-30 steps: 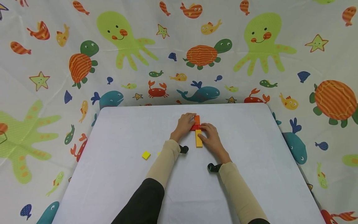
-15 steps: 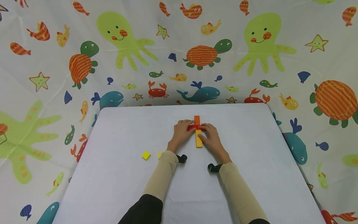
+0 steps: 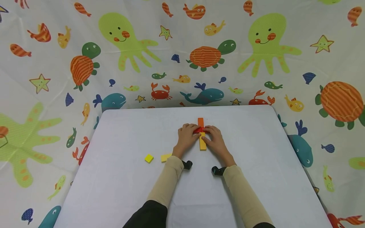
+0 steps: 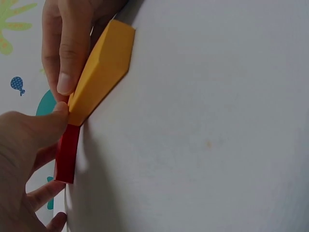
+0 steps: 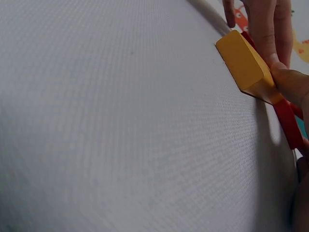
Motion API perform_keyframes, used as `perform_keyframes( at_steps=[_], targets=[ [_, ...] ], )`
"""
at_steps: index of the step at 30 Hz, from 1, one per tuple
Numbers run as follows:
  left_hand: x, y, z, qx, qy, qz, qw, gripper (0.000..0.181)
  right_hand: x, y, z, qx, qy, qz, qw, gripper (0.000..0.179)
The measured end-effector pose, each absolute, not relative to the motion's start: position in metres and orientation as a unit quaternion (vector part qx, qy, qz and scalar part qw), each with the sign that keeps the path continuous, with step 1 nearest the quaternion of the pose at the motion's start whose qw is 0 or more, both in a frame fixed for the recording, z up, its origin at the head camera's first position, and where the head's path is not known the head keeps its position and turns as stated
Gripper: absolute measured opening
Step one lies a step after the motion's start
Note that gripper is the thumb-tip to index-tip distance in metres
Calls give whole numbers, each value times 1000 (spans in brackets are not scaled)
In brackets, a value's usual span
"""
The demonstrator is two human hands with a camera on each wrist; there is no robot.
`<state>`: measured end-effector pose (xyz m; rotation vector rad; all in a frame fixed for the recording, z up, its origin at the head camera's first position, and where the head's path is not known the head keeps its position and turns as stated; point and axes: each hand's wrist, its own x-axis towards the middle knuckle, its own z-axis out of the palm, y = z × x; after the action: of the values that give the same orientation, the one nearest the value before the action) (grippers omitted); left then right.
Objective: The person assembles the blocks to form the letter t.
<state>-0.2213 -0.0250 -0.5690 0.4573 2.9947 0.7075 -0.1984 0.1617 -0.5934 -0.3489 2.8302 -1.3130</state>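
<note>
Wooden blocks form a line on the white table. An orange block (image 3: 201, 122) is at the far end, red (image 3: 199, 130) lies crosswise below it, and a long yellow block (image 3: 202, 144) points toward me. My left hand (image 3: 186, 138) pinches the left part of the red, its fingers behind and its thumb in front, close to the yellow block's end. On the other side my right hand (image 3: 215, 140) grips the red's right part, the thumb against the yellow block. In the left wrist view, the red block (image 4: 68, 154) meets the yellow block's end. Fingers partly hide the red.
To the left lie a small bright-yellow square block (image 3: 149, 158) and a pale-yellow block (image 3: 165, 157), partly covered by the left sleeve. The white table (image 3: 128, 133) ends just beyond the orange block. A sea-animal cloth (image 3: 171, 69) hangs behind.
My left hand has come down from beside the orange block to the red and shifted slightly, uncovering the orange block and more of the pale-yellow one. My right hand keeps its place.
</note>
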Motion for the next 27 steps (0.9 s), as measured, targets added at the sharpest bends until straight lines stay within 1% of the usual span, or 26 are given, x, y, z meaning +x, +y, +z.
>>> perform_keyframes(
  at_steps=[14,22,27],
  targets=[
    [-218,-24,-565,146,960,238,13,47,-198,162,-591,-116,902,-416,-5,45],
    [-220,-24,-564,142,964,224,23,48,-198,161,-590,-112,903,-415,0,44],
    [-217,-24,-561,134,969,208,15,48,-198,160,-589,-114,903,-415,-3,44]
  ],
)
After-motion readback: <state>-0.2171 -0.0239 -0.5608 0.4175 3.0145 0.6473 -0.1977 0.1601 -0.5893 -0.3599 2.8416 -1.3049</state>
